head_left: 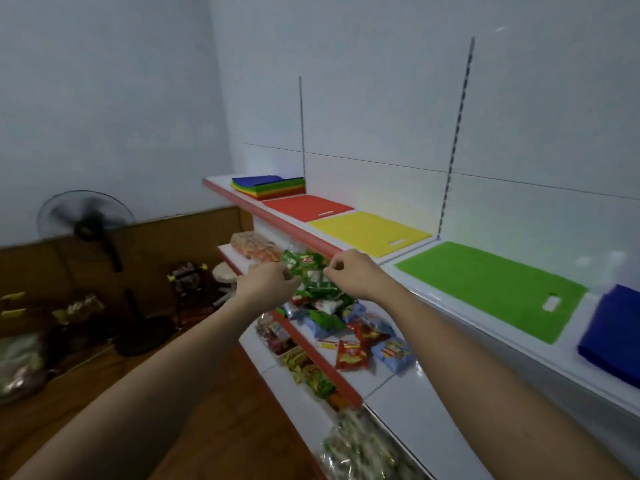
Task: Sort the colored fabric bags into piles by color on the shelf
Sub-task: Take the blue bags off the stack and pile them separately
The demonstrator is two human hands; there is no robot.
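Both arms stretched forward, fingers loosely curled, holding nothing: left hand [266, 280], right hand [349, 271], over snack packets [311, 271]. On top shelf [485, 327], flat bags, long axes running front to back: blue bag [613, 336], green bag [491, 285], yellow bag [370, 232], red bag [306, 206]. Farthest: mixed multicolor stack [268, 187].

On the top shelf [408, 261] I see a mixed stack [268, 186] of folded fabric bags at the far left, a blue one uppermost. Rightward and nearer lie, each flat and apart: a red bag [306, 207], yellow bag [369, 232], green bag [491, 287], and a folded blue bag [614, 336] at the frame's right edge.
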